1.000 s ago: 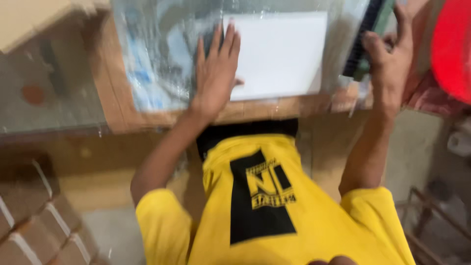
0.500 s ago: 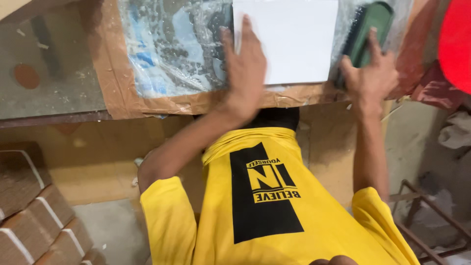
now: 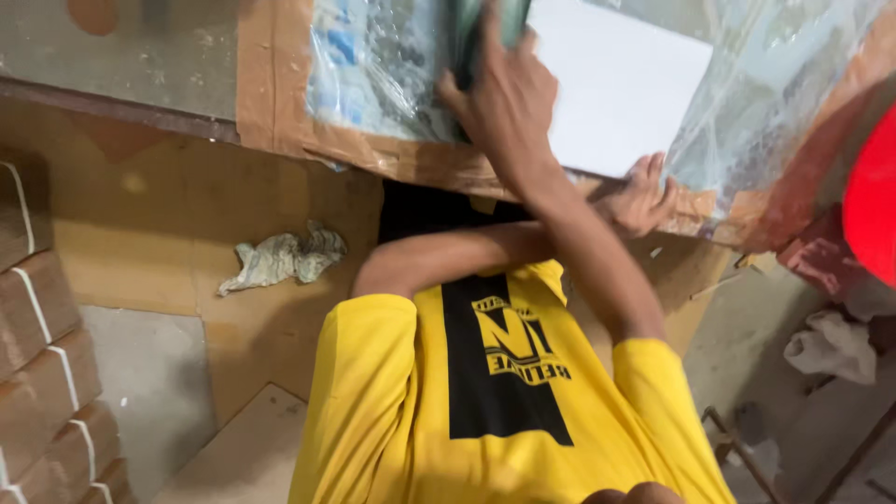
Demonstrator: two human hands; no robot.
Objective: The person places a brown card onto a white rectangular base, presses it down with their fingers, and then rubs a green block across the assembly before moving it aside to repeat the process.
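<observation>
The right hand (image 3: 509, 98) is crossing over the body, its grip closing around a dark green flat tool (image 3: 485, 28) that it is pressing onto the crinkled clear plastic sheet (image 3: 383, 70) covering the tabletop (image 3: 280, 103). The left hand (image 3: 644, 196) is curling loosely at the tabletop's near edge below the white rectangular sheet (image 3: 621, 84), holding nothing visible. With the arms crossed, the tool could likely snag the plastic and drag the unpinned white sheet askew.

Right hand (image 3: 504, 103) grips green tool (image 3: 485, 28); arms crossed
</observation>
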